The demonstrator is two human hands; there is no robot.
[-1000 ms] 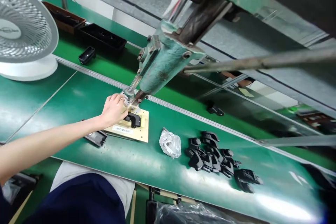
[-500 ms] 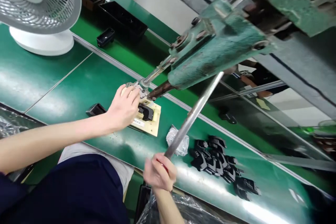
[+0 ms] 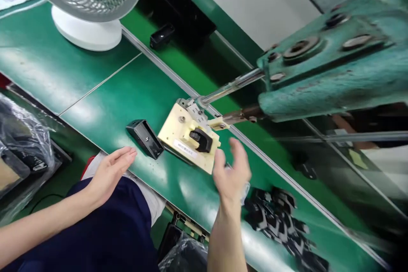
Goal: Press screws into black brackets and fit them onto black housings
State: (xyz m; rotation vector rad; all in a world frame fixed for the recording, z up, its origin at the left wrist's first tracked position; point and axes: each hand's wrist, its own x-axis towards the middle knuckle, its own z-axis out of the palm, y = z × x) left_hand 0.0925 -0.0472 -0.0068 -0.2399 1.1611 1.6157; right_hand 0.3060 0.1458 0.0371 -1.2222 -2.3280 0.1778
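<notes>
Left hand (image 3: 111, 172): open, fingers straight and together, gripping nothing visible, just short of the black housing (image 3: 145, 138). Right hand (image 3: 232, 170): open, thumb and fingers spread, slightly blurred, no part seen in grip, near the right end of the cream fixture (image 3: 172, 126).

Black part (image 3: 202, 140) sits in the raised nest on the fixture, behind the white label (image 3: 185, 148). Housing lies open side up on the green surface (image 3: 108, 106), just beside the fixture's left end. Green press (image 3: 321, 63) slants in from upper right; its metal rods come down to the fixture's far edge. Clear bag (image 3: 245, 192) partly hidden by the right hand. Cluster of black parts (image 3: 280, 221) lies to the right. Fan (image 3: 86, 34) stands far left.
</notes>
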